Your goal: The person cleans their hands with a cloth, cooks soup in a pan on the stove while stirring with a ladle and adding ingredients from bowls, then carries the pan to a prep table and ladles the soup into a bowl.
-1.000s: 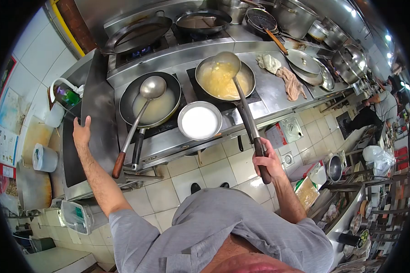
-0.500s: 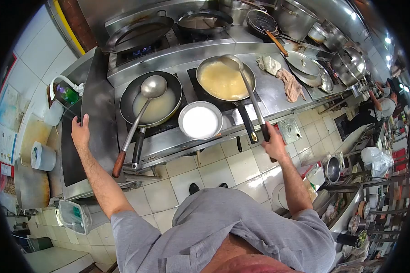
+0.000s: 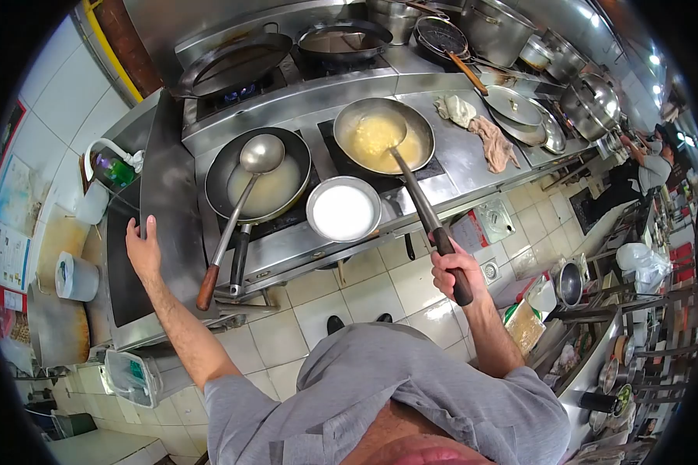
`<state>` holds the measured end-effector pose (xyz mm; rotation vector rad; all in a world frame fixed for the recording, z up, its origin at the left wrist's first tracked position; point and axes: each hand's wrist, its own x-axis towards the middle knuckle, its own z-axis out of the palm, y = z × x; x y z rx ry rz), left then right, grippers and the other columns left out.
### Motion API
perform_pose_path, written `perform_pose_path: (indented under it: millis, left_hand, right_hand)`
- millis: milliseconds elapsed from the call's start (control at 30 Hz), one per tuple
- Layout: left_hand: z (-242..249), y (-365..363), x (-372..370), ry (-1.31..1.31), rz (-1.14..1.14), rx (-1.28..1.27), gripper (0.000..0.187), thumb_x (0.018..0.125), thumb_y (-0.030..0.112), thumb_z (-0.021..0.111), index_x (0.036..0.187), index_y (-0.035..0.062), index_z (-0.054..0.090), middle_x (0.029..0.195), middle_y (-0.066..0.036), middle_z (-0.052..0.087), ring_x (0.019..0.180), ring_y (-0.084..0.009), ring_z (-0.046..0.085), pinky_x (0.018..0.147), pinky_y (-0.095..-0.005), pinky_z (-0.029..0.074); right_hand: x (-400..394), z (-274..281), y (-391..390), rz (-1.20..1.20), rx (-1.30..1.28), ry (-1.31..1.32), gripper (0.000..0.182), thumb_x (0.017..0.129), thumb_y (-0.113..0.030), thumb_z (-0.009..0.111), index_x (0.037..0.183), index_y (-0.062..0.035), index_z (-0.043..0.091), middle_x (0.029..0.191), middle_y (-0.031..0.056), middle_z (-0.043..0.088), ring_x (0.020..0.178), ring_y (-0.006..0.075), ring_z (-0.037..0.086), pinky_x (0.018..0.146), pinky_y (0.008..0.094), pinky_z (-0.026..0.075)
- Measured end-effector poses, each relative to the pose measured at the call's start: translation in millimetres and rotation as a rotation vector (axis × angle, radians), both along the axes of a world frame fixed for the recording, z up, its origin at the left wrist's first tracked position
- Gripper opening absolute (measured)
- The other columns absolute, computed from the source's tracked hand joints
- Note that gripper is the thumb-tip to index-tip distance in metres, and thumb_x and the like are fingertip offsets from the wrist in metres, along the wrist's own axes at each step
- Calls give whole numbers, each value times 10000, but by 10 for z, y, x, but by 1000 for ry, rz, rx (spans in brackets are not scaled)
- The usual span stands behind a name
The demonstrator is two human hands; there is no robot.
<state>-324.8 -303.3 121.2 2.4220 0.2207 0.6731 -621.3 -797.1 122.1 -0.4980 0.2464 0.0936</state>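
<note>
My right hand (image 3: 455,273) is wrapped round the dark grip of a long metal ladle (image 3: 413,180). Its bowl sits inside the right-hand frying pan (image 3: 426,136), among yellow liquid with lumpy bits. The pan's own handle is mostly hidden behind the ladle. Off to the left, my left hand (image 3: 143,252) is held over the dark counter panel with fingers apart and nothing in it. Between the hands, a black frying pan (image 3: 219,186) contains cloudy liquid, and a second ladle (image 3: 262,153) with a wooden handle lies across it. A metal bowl (image 3: 312,209) of white liquid stands between the pans.
Two large dark pans (image 3: 233,62) stand on the back burners, a blue flame under the left one. Cloths (image 3: 495,143), lids (image 3: 513,107) and pots (image 3: 589,107) line the right side. A soap bottle (image 3: 118,172) stands at left. Another person (image 3: 653,172) is at far right.
My right hand has drawn the ladle back and lower. Its bowl has gone from the pan's upper rim into the yellow liquid. My left hand has shifted slightly.
</note>
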Motion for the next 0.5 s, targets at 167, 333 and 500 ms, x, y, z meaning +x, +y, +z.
perform_pose_path:
  millis: [167,333,500]
  left_hand:
    - [137,-210,-361,-430,17,131,405,839,249,634,1129,-21,550,1063,-177,561,926,-279,546,833,-366,432]
    - [271,-1066,-1192,-557,-98,-335,293,863,154,608,1096,-16,558,1010,-90,570,905,-171,535,821,-296,427]
    - [-283,-2061,-1629,-247,-397,-687,284,863,83,592,1135,26,533,1012,-46,548,892,-114,519,807,-261,445]
  right_hand:
    - [-85,115,-81,-102,-629,133,630,679,51,568,1259,-40,340,677,64,511,389,148,478,345,278,390]
    - [-113,176,-409,-95,-914,154,803,652,82,577,1371,-8,231,683,64,527,414,138,497,360,258,392]
    - [-65,97,-917,8,-1116,114,747,663,86,562,1353,-22,297,692,44,512,462,123,507,417,257,415]
